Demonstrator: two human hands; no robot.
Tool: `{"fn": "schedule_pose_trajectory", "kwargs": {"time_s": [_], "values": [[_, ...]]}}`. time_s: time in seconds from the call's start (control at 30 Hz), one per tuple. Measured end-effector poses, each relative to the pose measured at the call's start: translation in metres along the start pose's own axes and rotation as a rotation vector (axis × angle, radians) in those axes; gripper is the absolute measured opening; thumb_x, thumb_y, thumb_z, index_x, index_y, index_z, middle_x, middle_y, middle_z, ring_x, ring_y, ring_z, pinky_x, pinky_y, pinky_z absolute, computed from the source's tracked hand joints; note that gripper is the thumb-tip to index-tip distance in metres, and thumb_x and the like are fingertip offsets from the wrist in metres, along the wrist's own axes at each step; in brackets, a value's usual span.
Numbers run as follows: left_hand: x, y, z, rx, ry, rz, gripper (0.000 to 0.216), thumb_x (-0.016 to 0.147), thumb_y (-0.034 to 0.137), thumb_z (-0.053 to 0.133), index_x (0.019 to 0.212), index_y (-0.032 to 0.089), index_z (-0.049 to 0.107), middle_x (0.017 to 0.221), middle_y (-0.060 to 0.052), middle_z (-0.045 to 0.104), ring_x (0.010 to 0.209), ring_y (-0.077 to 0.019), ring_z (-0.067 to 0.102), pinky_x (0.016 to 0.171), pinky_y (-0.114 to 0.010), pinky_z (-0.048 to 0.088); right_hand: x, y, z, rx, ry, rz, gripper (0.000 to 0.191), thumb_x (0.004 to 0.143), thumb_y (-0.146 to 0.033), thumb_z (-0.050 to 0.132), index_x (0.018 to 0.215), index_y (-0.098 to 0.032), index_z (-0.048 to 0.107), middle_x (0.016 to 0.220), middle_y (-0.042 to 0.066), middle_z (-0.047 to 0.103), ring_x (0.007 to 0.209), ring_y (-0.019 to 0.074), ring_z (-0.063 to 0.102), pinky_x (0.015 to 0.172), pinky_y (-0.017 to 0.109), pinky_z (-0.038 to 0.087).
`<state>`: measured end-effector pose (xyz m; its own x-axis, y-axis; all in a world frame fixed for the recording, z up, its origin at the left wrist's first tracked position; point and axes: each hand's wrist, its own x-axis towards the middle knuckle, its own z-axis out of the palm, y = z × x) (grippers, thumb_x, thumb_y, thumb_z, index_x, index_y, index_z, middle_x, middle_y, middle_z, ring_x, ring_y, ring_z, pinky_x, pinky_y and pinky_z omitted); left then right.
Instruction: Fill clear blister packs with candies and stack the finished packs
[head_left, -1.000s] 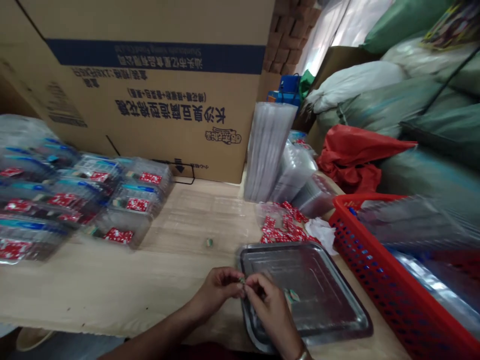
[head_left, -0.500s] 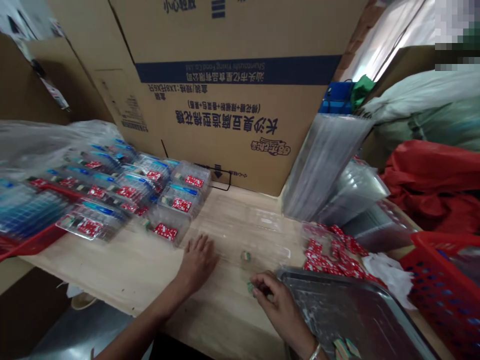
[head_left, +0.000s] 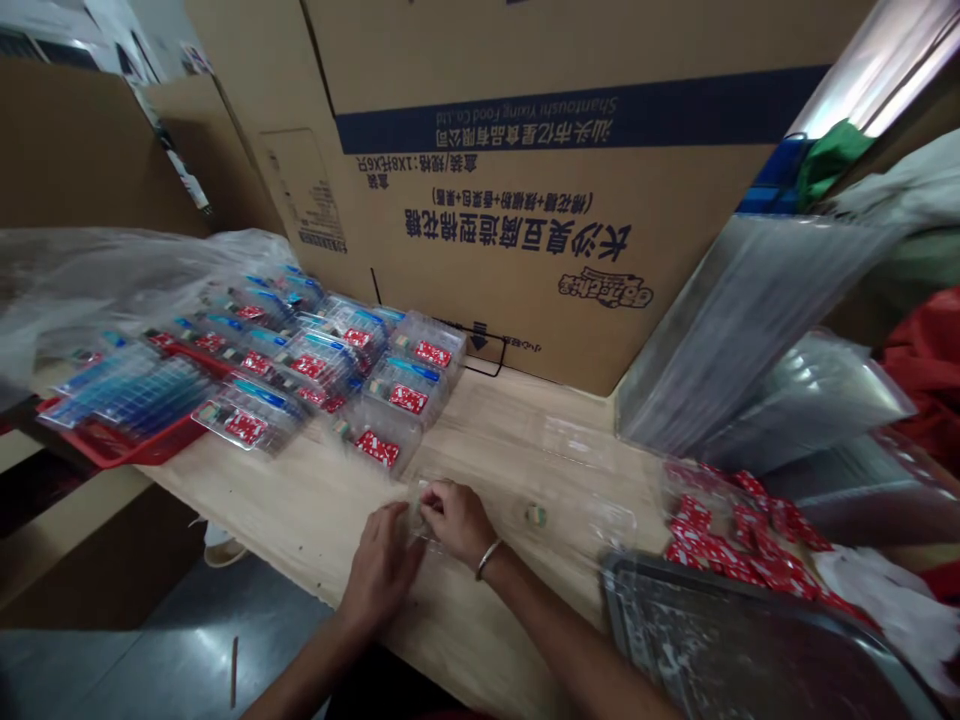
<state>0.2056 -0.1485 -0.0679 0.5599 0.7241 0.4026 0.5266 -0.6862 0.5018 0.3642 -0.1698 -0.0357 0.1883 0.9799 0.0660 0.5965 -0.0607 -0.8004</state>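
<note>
Clear plastic trays (head_left: 577,440), hard to see against the wood, lie in front of me on the table. My right hand (head_left: 457,520) is over the left end of the nearer tray, thumb and fingers pinched on a small green-striped piece that the fingertips mostly hide. Beside it, at that tray's left end, is my left hand (head_left: 384,555), slightly blurred, with its fingers loosely bent and holding nothing. Another small striped piece (head_left: 535,515) sits to the right of my right hand, in clear plastic.
Filled clear packs (head_left: 377,448) with red sachets cover the left. A red basket (head_left: 124,445) holds blue-edged packs. A carton (head_left: 480,200) stands behind. To the right are plastic sheets (head_left: 739,330), red sachets (head_left: 739,535) and a metal tray (head_left: 720,610).
My right hand has moved left from near the metal tray to the clear tray's left end, bringing the small piece. My left hand has come in beside it, and the view has swung left.
</note>
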Motion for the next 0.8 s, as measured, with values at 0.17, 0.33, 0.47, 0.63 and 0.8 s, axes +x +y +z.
{"fn": "schedule_pose_trajectory", "kwargs": {"time_s": [0.17, 0.33, 0.47, 0.63, 0.8], "values": [[0.0, 0.001, 0.0, -0.008, -0.001, 0.012, 0.033, 0.083, 0.026, 0.05, 0.115, 0.019, 0.042, 0.103, -0.008, 0.06, 0.096, -0.0223, 0.06, 0.081, -0.037, 0.052, 0.002, 0.005, 0.007, -0.043, 0.006, 0.028, 0.013, 0.076, -0.01, 0.06, 0.084, -0.017, 0.067, 0.083, 0.004, 0.07, 0.076, 0.0144, 0.065, 0.069, 0.021, 0.046], [0.001, 0.002, 0.002, 0.014, 0.01, 0.072, 0.034, 0.084, 0.026, 0.048, 0.116, 0.018, 0.041, 0.1, -0.009, 0.06, 0.092, -0.0214, 0.061, 0.077, -0.034, 0.054, 0.001, -0.003, 0.008, -0.125, -0.027, 0.011, 0.013, 0.077, -0.01, 0.059, 0.083, -0.019, 0.068, 0.086, 0.004, 0.07, 0.081, 0.0155, 0.064, 0.072, 0.021, 0.044], [0.001, 0.0, 0.004, 0.11, 0.028, 0.165, 0.04, 0.086, 0.028, 0.045, 0.124, 0.016, 0.039, 0.11, -0.013, 0.059, 0.102, -0.0244, 0.058, 0.083, -0.038, 0.052, -0.002, -0.011, 0.011, -0.225, -0.05, -0.014, 0.014, 0.08, -0.013, 0.056, 0.082, -0.019, 0.068, 0.093, 0.007, 0.067, 0.085, 0.0179, 0.062, 0.073, 0.024, 0.043], [0.001, -0.006, 0.009, 0.319, -0.023, 0.339, 0.045, 0.086, 0.032, 0.047, 0.126, 0.012, 0.044, 0.119, -0.014, 0.059, 0.114, -0.0298, 0.051, 0.091, -0.043, 0.046, -0.019, -0.007, -0.02, -0.278, -0.071, -0.048, 0.017, 0.084, -0.014, 0.052, 0.085, -0.02, 0.067, 0.089, 0.003, 0.067, 0.084, 0.0148, 0.061, 0.073, 0.021, 0.041], [0.001, -0.008, 0.014, 0.4, -0.043, 0.359, 0.039, 0.088, 0.034, 0.043, 0.119, 0.013, 0.053, 0.121, -0.015, 0.059, 0.114, -0.0311, 0.051, 0.091, -0.045, 0.045, -0.055, 0.028, -0.079, -0.577, 0.147, 0.158, 0.02, 0.086, -0.011, 0.048, 0.078, -0.017, 0.065, 0.084, 0.005, 0.063, 0.086, 0.0171, 0.056, 0.074, 0.024, 0.039]]}}
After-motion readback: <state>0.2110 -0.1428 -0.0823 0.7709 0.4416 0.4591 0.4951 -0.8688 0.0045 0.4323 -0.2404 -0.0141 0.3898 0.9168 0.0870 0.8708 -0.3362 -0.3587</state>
